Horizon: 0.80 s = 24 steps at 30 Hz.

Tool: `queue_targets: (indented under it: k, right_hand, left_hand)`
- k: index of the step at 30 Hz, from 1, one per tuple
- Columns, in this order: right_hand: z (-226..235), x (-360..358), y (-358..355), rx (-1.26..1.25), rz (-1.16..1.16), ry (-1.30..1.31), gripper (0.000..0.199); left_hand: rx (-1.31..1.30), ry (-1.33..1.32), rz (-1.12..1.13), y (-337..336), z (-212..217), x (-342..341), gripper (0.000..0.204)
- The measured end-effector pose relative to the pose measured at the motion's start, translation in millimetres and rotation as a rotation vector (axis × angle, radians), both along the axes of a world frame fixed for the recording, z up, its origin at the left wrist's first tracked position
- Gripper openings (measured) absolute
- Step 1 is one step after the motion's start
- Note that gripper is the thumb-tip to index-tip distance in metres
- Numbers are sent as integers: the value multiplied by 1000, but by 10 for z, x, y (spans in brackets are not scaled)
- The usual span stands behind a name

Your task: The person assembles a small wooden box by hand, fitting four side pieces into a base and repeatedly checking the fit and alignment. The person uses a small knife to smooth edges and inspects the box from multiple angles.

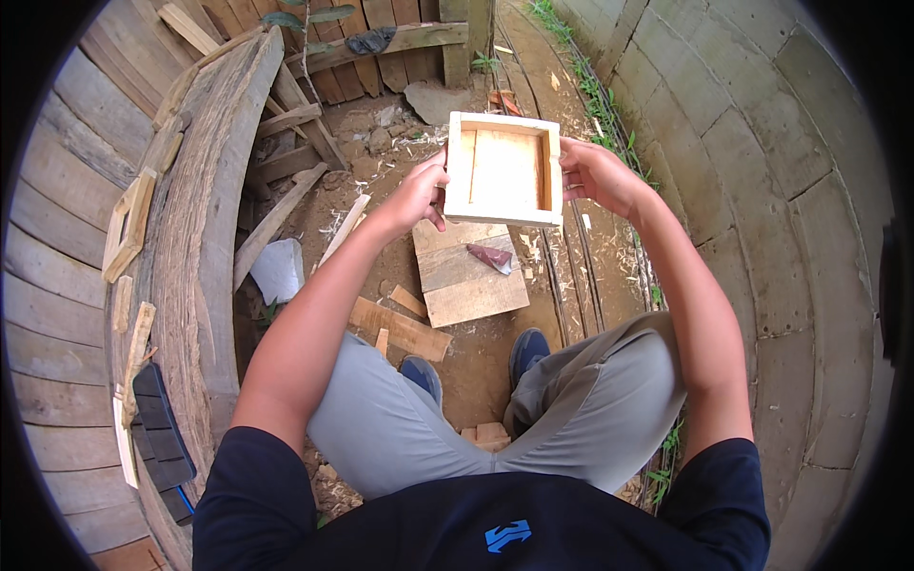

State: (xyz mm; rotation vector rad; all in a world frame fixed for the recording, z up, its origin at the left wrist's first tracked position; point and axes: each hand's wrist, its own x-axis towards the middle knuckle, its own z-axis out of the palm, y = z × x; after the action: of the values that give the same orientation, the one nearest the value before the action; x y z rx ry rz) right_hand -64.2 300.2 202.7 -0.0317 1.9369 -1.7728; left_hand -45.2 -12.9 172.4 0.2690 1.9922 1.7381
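Between my two hands I hold up a shallow, square wooden box [505,217], its open side facing me and its inner bottom in view. My left hand [424,190] grips the left wall, with some fingers hidden behind it. On the opposite wall, my right hand [598,178] is closed round the edge near the upper corner. Below the box lies a wooden board [462,297] made of joined planks. A folded piece of dark red sandpaper [489,256] rests on that board.
A thick timber bench [195,209] runs along the left, bearing a small wooden frame [129,224] and a dark flat device [160,428]. Wood offcuts [400,326] and shavings litter the dirt floor. A block wall [752,190] stands close on the right.
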Motion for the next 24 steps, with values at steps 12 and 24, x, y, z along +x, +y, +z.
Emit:
queue_targets:
  k: [12,24]
  right_hand:
    - [37,31,-115,91,-20,46,62]
    - [16,87,-283,-31,-83,24,87]
  left_hand:
    - [-173,176,14,40,-13,12,67]
    - [-247,-10,153,-62,-181,-92,60]
